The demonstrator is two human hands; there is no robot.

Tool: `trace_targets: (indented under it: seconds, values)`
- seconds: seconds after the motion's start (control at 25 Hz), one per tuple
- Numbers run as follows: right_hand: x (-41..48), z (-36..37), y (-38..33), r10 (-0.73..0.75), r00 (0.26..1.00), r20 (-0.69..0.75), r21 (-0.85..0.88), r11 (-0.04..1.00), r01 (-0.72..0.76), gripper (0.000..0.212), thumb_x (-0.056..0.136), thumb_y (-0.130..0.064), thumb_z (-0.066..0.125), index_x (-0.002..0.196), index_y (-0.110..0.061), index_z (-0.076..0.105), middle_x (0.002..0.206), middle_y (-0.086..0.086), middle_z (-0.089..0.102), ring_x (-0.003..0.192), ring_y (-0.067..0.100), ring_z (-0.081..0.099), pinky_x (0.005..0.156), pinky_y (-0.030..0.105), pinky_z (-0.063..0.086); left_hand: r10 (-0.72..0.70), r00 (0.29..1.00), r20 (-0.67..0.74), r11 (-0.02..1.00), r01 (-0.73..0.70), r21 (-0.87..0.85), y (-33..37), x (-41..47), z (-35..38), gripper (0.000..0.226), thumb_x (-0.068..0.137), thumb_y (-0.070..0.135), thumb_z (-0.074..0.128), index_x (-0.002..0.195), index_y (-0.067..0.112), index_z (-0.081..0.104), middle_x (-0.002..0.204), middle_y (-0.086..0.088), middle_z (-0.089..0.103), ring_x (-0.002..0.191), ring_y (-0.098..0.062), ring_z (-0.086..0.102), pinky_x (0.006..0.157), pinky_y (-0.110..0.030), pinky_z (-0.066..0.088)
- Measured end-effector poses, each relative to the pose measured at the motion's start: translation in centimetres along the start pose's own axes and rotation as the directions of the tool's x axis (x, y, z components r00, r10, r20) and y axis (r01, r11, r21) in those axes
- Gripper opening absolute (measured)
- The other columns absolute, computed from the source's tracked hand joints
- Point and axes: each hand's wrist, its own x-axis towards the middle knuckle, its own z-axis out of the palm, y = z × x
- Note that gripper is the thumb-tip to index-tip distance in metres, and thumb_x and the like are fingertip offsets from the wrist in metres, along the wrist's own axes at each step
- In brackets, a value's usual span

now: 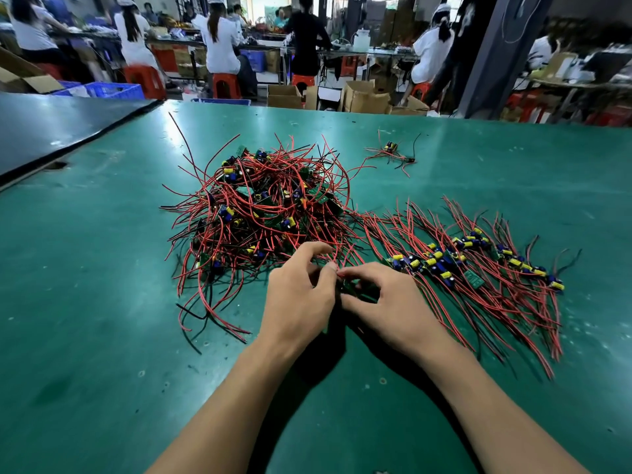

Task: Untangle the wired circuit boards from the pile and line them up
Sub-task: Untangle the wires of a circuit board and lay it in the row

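- One tangled pile (263,213) of wired boards in the centre of the frame, too knotted to count.
- One lined-up row (478,261) right of centre, with around ten boards; they overlap too much for an exact count.
- One stray cluster (393,152) at upper right, seemingly two boards.
- Two hands, the left hand (301,299) and the right hand (386,302), with one board (355,289) between them.
- Two tabletops: a green table (102,302) and a dark table (51,124).
- At least six people (219,35) and at least four red stools (225,85) along the top.

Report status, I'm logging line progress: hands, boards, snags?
Left hand pinches red wires; right hand grips green board. Lined-up row at right. Tangled pile just beyond.
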Motion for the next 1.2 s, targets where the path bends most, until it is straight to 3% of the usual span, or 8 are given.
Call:
trace_targets:
  seconds: [0.16,0.28,0.44,0.6,0.96,1.04,1.12,1.2]
  values:
    - [-0.1,0.2,-0.2,0.018,0.993,-0.113,-0.001,1.000,-0.019,0.024,0.086,-0.020,0.076,0.110,-0.025,0.077,0.095,-0.014,0.074,0.087,-0.004,0.066,0.080,0.012,0.048,0.069,0.997,-0.044,0.987,-0.074,-0.141,0.7,-0.2,0.2,0.010,0.093,0.015,0.061,0.099,0.022,0.066,0.076,0.005,0.073,0.074,-0.005,0.068,0.072,-0.022,0.052]
    - [0.4,-0.6,-0.2,0.165,0.965,-0.205,0.248,0.962,-0.112,0.018,0.095,-0.021,0.068,0.112,-0.021,0.073,0.094,-0.008,0.077,0.089,-0.001,0.069,0.084,0.016,0.051,0.052,0.991,-0.125,0.982,-0.074,-0.172,0.7,-0.1,0.3,0.003,0.092,0.017,0.065,0.092,0.017,0.067,0.077,0.004,0.072,0.074,-0.010,0.069,0.072,-0.029,0.055]
    - [0.6,-1.3,-1.2,0.308,0.951,0.008,0.707,0.671,-0.224,0.014,0.103,-0.014,0.055,0.110,-0.015,0.067,0.098,0.003,0.079,0.079,0.008,0.072,0.062,0.019,0.054,-0.045,0.999,-0.019,0.984,0.041,-0.174,0.5,-0.1,0.5,0.010,0.093,0.021,0.065,0.091,0.016,0.074,0.077,0.004,0.074,0.075,-0.015,0.069,0.075,-0.034,0.055]
    - [0.8,-2.0,-1.5,0.337,0.941,-0.031,0.783,0.593,-0.187,0.013,0.101,-0.019,0.055,0.106,-0.017,0.067,0.096,0.005,0.078,0.070,0.009,0.065,0.054,0.017,0.046,0.020,1.000,0.000,0.991,-0.020,-0.135,0.8,-0.4,0.6,0.010,0.092,0.019,0.066,0.094,0.016,0.075,0.078,0.012,0.072,0.073,-0.001,0.066,0.072,-0.017,0.052]
    - [1.1,-3.8,-1.5,0.355,0.930,0.098,0.994,0.002,-0.105,0.022,0.102,-0.025,0.047,0.103,-0.014,0.066,0.089,0.002,0.073,0.057,0.009,0.053,0.050,0.020,0.044,0.011,0.999,0.048,0.998,-0.008,-0.066,0.4,-0.4,1.0,0.008,0.091,0.016,0.065,0.091,0.018,0.073,0.074,0.010,0.071,0.071,-0.004,0.064,0.067,-0.011,0.048]
    - [1.0,-4.0,-1.4,0.341,0.931,0.128,0.987,0.044,-0.152,0.023,0.102,-0.026,0.047,0.104,-0.014,0.066,0.088,0.002,0.073,0.056,0.009,0.053,0.050,0.020,0.044,-0.024,0.997,0.072,0.998,0.028,-0.058,0.3,-0.4,1.2,0.009,0.092,0.017,0.064,0.091,0.018,0.073,0.074,0.006,0.072,0.063,-0.002,0.063,0.067,-0.015,0.050]
    - [0.9,-3.3,-1.4,0.339,0.927,0.160,0.949,0.207,-0.239,0.023,0.103,-0.025,0.046,0.104,-0.015,0.067,0.089,0.003,0.074,0.056,0.009,0.054,0.049,0.020,0.045,-0.126,0.983,0.137,0.961,0.155,-0.228,0.3,-0.3,1.4,0.014,0.096,0.021,0.061,0.089,0.016,0.072,0.074,0.000,0.073,0.056,-0.008,0.062,0.060,-0.023,0.053]
    - [0.7,-2.1,-1.6,0.346,0.917,0.199,0.885,0.338,-0.319,0.022,0.104,-0.022,0.046,0.101,-0.014,0.067,0.086,0.004,0.073,0.055,0.008,0.054,0.049,0.020,0.048,-0.228,0.930,0.288,0.787,0.350,-0.508,0.9,-0.2,1.4,0.025,0.099,0.026,0.056,0.084,0.016,0.074,0.073,-0.009,0.072,0.051,-0.015,0.061,0.050,-0.024,0.050]
